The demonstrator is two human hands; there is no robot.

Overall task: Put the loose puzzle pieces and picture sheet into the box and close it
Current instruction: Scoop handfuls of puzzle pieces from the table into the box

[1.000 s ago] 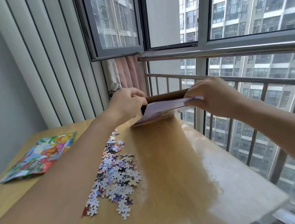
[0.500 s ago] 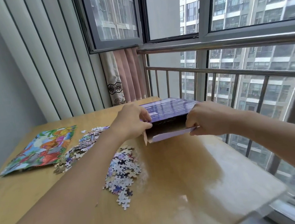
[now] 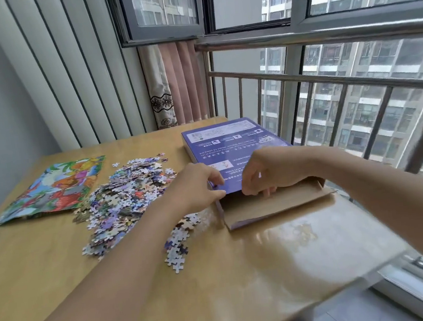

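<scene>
Box (image 3: 232,142) open at near end, seemingly empty

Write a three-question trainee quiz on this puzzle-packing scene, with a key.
1. True or false: the picture sheet is already inside the box.
2. Which hand's fingers reach into the box's open end? A. left hand B. right hand
3. Fill in: the loose puzzle pieces lie between the picture sheet and the ____.

Key: 1. False, it lies on the table. 2. B. 3. box.
</scene>
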